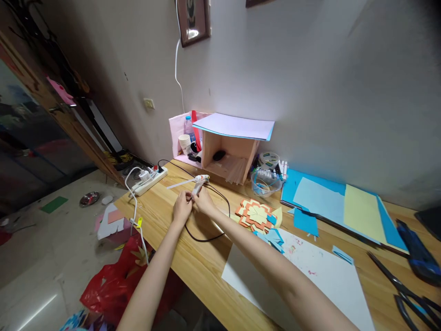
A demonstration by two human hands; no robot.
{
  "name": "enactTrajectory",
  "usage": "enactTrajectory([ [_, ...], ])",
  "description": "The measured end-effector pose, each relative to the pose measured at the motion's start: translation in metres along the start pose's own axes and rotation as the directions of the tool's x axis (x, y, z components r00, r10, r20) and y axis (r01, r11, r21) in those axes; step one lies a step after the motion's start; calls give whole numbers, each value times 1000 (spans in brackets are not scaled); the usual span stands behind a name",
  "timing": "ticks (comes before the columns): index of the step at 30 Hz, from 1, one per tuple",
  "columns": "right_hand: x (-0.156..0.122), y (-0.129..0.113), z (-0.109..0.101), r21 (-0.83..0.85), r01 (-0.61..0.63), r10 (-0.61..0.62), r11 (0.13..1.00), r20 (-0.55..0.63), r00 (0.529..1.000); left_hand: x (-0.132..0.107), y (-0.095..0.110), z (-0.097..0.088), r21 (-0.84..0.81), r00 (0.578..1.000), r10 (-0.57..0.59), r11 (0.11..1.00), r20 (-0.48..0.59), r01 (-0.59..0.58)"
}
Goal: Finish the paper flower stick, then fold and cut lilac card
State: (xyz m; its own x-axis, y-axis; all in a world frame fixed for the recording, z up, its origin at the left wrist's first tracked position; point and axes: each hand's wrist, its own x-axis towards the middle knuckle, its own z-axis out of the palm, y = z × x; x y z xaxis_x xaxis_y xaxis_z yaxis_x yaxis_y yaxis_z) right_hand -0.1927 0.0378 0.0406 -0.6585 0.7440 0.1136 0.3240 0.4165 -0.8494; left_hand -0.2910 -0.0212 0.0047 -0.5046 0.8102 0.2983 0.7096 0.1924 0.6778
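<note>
A white hot glue gun [199, 183] is near the table's left end, its nozzle pointing right and a pale glue stick [181, 184] jutting from its back. My right hand [204, 202] is closed on the lower end of the handle. Beside it, my left hand [182, 208] is closed too, fingertips pinched at a dark bit of cord by the handle; the fingers partly hide it. The black cord [228, 208] loops over the wood around my hands. Right of them lies a layered orange and yellow paper flower [257, 215], with a blue paper flower [272, 239] just below.
A white power strip [150, 181] sits at the table's left edge. Behind stands a cardboard box shelf [230, 161] holding clear glue sticks. A clear bowl [266, 184], white sheet [327, 280], blue paper [296, 184] and black scissors [401, 287] lie rightward. A red bag [113, 280] is below.
</note>
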Motion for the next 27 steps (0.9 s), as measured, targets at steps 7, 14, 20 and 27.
enactTrajectory([
  [7,-96,22,-113,22,6,-13,1000,311,950,-14,18,-1,130,994,30,991,-101,-17],
  [14,-145,95,-226,-225,-322,271,919,-230,935,-42,102,28,-22,993,85,996,-79,-87],
  [20,-144,116,-216,-89,-320,312,943,-94,945,-30,150,72,-126,984,108,988,138,-91],
  [27,-141,124,-216,-63,-342,338,937,-68,939,-39,140,90,-200,972,142,974,187,-104],
])
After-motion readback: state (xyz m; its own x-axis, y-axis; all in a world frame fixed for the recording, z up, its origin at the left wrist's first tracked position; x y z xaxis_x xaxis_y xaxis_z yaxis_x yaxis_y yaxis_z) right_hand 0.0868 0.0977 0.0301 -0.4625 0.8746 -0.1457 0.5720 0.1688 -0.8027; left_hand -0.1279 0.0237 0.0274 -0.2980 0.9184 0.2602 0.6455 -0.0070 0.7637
